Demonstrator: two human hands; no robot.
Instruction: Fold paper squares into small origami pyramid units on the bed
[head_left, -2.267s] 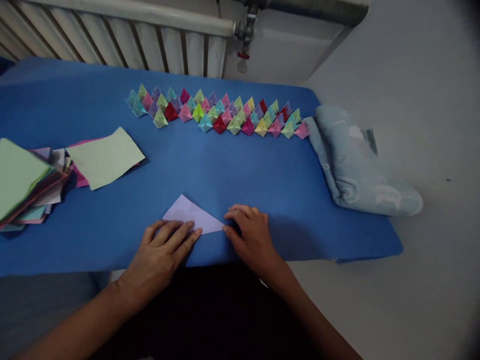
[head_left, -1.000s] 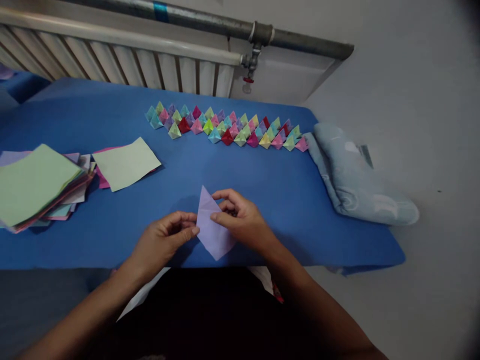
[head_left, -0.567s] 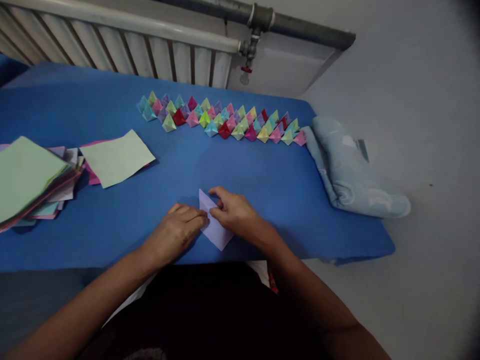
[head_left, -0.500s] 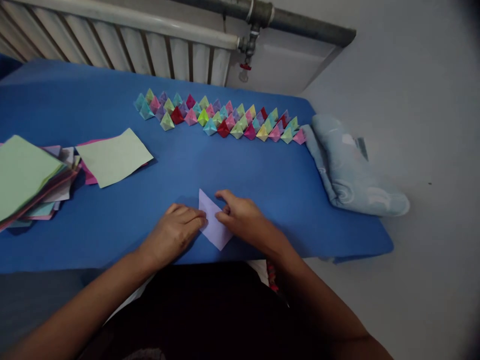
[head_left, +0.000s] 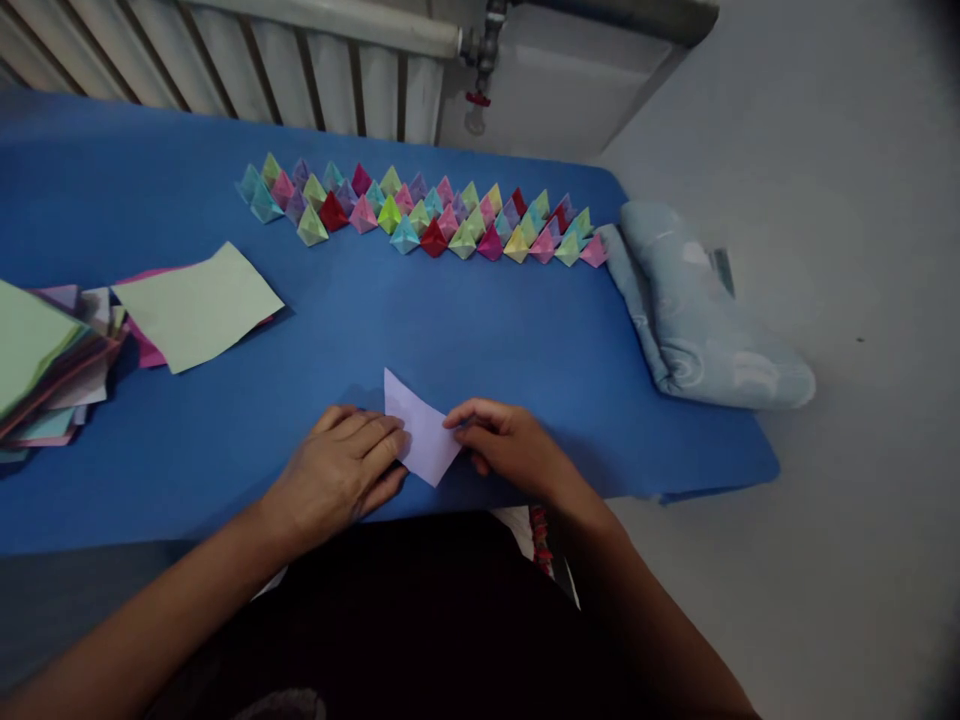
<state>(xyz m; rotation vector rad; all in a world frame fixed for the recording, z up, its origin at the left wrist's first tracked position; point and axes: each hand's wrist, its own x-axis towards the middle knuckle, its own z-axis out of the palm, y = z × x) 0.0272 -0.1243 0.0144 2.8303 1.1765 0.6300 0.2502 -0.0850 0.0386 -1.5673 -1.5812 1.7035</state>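
Observation:
A light purple sheet of folding paper (head_left: 427, 437) lies on the blue cloth near the front edge, its top corner pointing away from me. The fingers of my left hand (head_left: 341, 465) press on its left side, holding it against the cloth, with the thumb lower down. At the right corner, my right hand (head_left: 514, 445) has thumb and index finger closed on the paper's edge. Fingers partly cover both sides of the sheet, and any crease beneath them is hidden.
Rows of colourful folded paper pieces (head_left: 465, 235) stand toward the back. Pale green sheets (head_left: 202, 305) and a mixed paper stack (head_left: 45, 360) lie at left. A folded light blue blanket (head_left: 697, 310) sits at right; a radiator (head_left: 330, 80) stands behind.
My right hand has shifted right, from over the paper to its right corner. The left fingers lie further spread over the left side. The whole view has shifted slightly.

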